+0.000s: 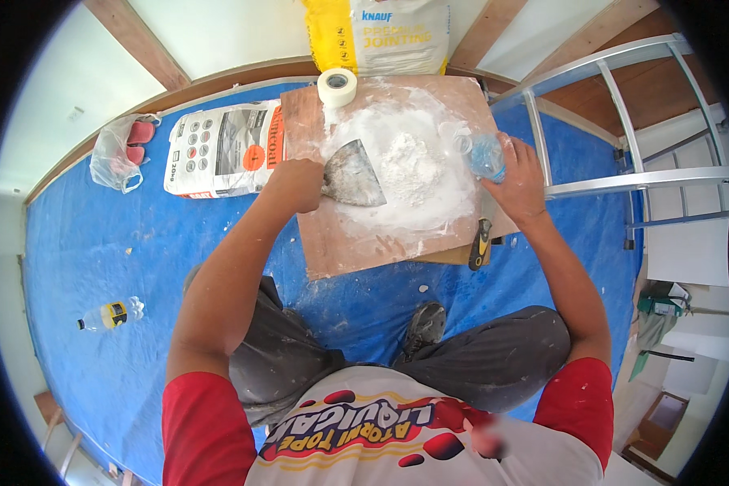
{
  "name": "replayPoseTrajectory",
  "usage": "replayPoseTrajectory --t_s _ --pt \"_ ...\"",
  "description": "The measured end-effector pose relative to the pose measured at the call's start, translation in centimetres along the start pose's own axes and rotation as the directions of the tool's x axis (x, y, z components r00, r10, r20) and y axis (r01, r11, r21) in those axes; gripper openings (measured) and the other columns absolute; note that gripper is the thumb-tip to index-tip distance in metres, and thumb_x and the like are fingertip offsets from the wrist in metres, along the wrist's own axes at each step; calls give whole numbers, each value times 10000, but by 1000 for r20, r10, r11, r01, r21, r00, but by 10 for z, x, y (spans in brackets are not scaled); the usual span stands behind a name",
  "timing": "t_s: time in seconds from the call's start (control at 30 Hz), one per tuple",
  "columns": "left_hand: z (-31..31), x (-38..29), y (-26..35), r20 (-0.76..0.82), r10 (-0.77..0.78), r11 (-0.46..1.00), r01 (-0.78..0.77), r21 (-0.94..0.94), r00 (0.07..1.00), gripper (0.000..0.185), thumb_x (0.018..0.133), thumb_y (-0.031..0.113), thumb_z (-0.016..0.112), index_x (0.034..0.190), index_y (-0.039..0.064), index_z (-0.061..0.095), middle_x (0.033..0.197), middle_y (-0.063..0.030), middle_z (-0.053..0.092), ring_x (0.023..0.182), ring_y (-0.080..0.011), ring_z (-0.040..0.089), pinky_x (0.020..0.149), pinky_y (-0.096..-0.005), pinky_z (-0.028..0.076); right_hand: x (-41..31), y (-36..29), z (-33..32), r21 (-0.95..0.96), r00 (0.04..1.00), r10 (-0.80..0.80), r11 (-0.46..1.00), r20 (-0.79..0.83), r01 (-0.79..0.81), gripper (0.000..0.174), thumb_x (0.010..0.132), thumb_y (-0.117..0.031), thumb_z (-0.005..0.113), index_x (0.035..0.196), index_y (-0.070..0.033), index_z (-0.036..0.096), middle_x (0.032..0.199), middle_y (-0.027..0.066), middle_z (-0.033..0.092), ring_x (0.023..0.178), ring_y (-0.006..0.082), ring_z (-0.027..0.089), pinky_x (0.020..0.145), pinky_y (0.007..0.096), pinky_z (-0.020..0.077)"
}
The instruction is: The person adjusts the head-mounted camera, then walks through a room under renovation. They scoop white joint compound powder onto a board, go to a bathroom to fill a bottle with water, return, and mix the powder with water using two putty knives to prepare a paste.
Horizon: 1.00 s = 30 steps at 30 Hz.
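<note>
My left hand [301,185] is closed around the handle of a wide putty knife [356,175], whose smeared blade lies over the left side of a plywood board [334,258]. A mound of white powder [412,164] sits on the board in a spread of white dust. At the board's right edge my right hand [519,179] grips a clear blue plastic bottle [487,159], tilted with one end toward the powder. Whether anything flows from the bottle I cannot tell. A roll of white joint tape [337,88] rests at the board's back left corner.
A skim coat bag [225,150] lies left of the board; a Knauf jointing bag [389,39] stands behind it. An aluminium ladder [638,179] is at the right. A yellow-black knife [479,244], a plastic bottle [112,314] and a bag with pink slippers [118,155] also lie around.
</note>
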<state>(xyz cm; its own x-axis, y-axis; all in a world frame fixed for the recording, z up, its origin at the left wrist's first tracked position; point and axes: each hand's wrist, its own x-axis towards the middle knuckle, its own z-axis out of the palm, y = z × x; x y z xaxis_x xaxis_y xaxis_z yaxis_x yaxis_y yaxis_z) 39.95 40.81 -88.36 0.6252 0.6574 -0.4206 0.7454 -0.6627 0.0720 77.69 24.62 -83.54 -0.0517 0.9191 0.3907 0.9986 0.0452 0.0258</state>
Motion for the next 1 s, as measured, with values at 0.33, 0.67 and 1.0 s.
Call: replayPoseTrajectory --t_s 0.33,0.67,1.0 --pt "-5 -2 4 12 7 1000 -7 1 1000 327 724 74 740 1042 12 691 1032 -206 742 1000 -373 728 845 -462 589 -3 -2 18 -38 997 -8 999 75 11 864 666 -169 869 1455 -77 529 1322 177 579 1230 389 551 1017 491 471" --pt "1 0 1 -23 13 1000 -13 0 1000 285 745 70 711 1024 12 697 1016 -212 747 986 -374 735 842 -465 588 -6 3 30 -61 996 -16 998 84 22 903 640 -160 895 1467 -113 536 1339 158 558 1252 377 530 1039 501 435" --pt "-3 -1 3 -16 23 1000 -23 -9 1000 263 740 52 699 998 0 703 994 -222 748 966 -387 737 831 -481 591 -8 4 38 -83 996 -34 996 83 41 916 630 -132 904 1472 -140 544 1341 150 547 1261 372 518 1044 505 417"
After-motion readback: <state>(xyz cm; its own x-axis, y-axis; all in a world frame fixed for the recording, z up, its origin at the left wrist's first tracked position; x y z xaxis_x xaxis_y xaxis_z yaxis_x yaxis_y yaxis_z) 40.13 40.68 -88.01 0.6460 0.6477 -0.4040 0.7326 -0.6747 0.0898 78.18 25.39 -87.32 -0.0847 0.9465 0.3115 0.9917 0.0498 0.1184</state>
